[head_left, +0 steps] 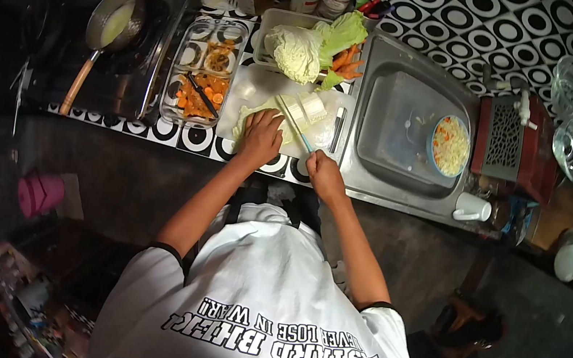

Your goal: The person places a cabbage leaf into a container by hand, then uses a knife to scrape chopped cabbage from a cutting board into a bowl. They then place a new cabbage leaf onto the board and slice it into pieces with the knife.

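My left hand (261,137) presses down on pale green cabbage leaves (242,120), its fingers curled over them. In my right hand (325,176) is a knife (296,123) with a light blue handle. Its blade lies along the right edge of the leaves, close to my left fingertips. Beyond the blade sit cut whitish cabbage pieces (309,107). All this rests on a white cutting board (341,100). Just behind the board, a container holds a large piece of napa cabbage (294,52), a green leaf (343,35) and several carrots (347,64).
Left of the board is a divided tray (175,90) with orange slices and a dark-handled tool. A pan (115,19) sits on the stove (151,50). At right, the sink (388,182) holds a bowl (450,146) of shredded vegetables. A white mug (472,207) stands beside it; jars and bottles line the back.
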`<state>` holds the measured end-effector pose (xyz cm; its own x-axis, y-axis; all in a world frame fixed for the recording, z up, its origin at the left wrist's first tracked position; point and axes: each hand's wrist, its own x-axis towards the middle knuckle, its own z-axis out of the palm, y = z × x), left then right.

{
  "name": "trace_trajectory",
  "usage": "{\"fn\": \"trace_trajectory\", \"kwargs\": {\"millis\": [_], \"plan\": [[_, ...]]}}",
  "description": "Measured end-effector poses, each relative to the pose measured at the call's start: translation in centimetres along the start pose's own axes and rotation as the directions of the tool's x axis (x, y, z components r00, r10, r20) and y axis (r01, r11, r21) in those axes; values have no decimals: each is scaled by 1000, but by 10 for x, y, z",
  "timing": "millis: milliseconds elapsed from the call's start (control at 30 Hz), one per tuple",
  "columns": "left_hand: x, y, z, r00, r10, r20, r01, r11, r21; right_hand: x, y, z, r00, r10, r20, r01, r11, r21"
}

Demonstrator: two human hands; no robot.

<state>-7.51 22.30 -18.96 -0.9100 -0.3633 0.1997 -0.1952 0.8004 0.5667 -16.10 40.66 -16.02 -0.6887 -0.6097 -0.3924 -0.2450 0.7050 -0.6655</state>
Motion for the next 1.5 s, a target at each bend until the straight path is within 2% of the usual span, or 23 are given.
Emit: {"fn": "trace_trajectory", "kwargs": {"millis": [67,200,333,633,1000,1267,1500], "plan": [[-1,-2,2,996,88,-33,-86,995,55,3,-1,5,999,-38,-13,37,997,-63],[-4,-8,8,994,109,-3,-109,991,75,4,-11,9,999,39,-18,-40,994,-100],[-4,-12,10,991,131,20,-132,989,68,6,-14,16,999,10,-43,-15,993,-117],[-7,-20,22,976,208,-65,-202,975,92,10,-18,22,999,23,-38,-28,989,-144],[-8,-18,26,974,211,-83,-197,969,151,12,-17,24,999,-8,-50,0,987,-158],[-7,-18,25,980,187,-62,-179,977,120,21,-7,32,996,-67,-58,58,988,-143],[-7,-19,25,982,184,-47,-177,977,117,26,-14,27,998,-51,-22,47,986,-158]]}}
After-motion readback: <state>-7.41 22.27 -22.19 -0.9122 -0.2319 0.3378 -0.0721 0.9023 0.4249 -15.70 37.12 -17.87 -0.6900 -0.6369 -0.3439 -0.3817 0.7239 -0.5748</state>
